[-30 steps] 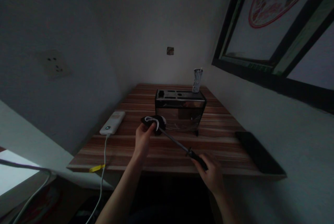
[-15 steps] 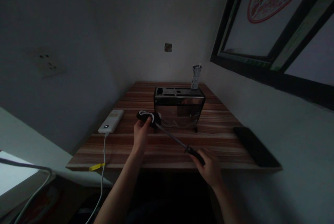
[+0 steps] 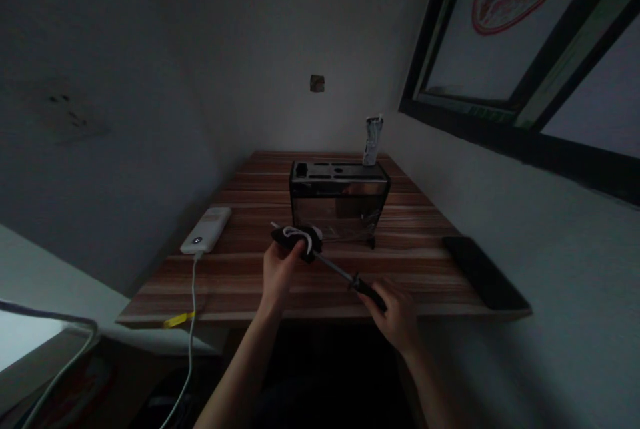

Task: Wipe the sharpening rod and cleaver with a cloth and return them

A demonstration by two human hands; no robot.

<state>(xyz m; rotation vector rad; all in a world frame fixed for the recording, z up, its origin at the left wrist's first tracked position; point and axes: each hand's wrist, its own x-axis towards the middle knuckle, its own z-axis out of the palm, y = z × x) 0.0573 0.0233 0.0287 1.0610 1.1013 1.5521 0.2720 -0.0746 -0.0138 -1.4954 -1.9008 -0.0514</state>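
Observation:
My right hand (image 3: 395,312) is closed around the black handle of a honing steel (image 3: 336,270), whose thin metal rod points up and to the left. A black cloth with white edging (image 3: 293,237) is pinched in my left hand (image 3: 283,269) and wraps the rod about its outer part. The rod's tip pokes out beyond the cloth on the left. Just behind the cloth stands a knife block (image 3: 340,189) with a slotted top and a see-through front. A grey-and-white wrapped piece (image 3: 371,142) sticks up from its right end.
On the wood-grain table (image 3: 240,289), a white power bank (image 3: 206,229) lies left with a white cable (image 3: 193,309) hanging over the front edge beside a yellow tag (image 3: 177,320). A black phone-like slab (image 3: 485,272) lies right. Walls close in on both sides; a framed picture (image 3: 520,42) hangs right.
My left hand and the cloth have slid right along the rod, closer to the handle, so the tip now shows past the cloth. The whole view has shifted slightly.

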